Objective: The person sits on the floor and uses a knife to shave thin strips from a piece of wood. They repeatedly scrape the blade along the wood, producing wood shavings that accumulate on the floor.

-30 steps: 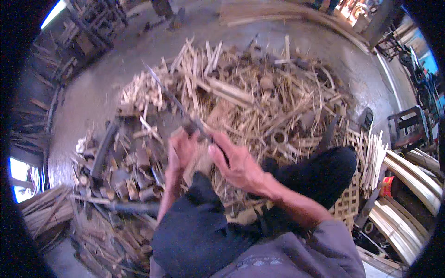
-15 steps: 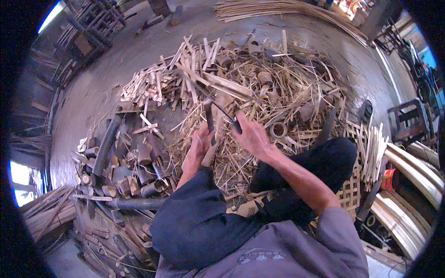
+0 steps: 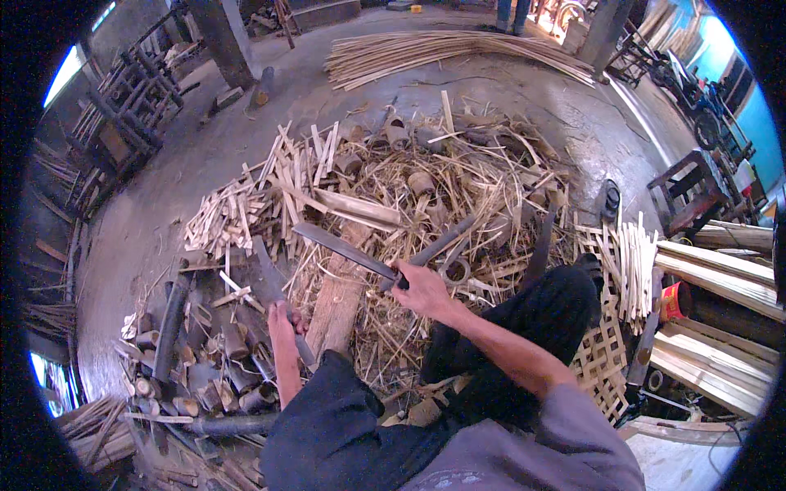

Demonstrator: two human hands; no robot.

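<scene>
My right hand (image 3: pixel 426 292) is closed round the dark handle of a long, flat-bladed knife (image 3: pixel 344 250). Its blade points up and left, passing over a worn wooden block (image 3: pixel 337 307). To the left of that block, my left hand (image 3: pixel 285 321) grips a flat, grey-brown piece of split bamboo (image 3: pixel 268 274), which sticks out above and below the fingers. Knife and bamboo piece are apart. A dark bamboo tube (image 3: pixel 446 239) lies just beyond my right hand, its lower end partly hidden there.
Pale split sticks (image 3: pixel 237 204) are heaped beyond my left hand, and shavings (image 3: pixel 483 188) with bamboo offcuts spread ahead. Cut bamboo tubes (image 3: pixel 237 372) lie at the left. Long strips (image 3: pixel 442 53) rest on the far floor. A woven bamboo lattice (image 3: pixel 602 364) stands by my right knee.
My left hand has moved left with the bamboo piece, off the block. The knife's blade has swung lower and shows its broad face. The view has tilted up, showing more far floor.
</scene>
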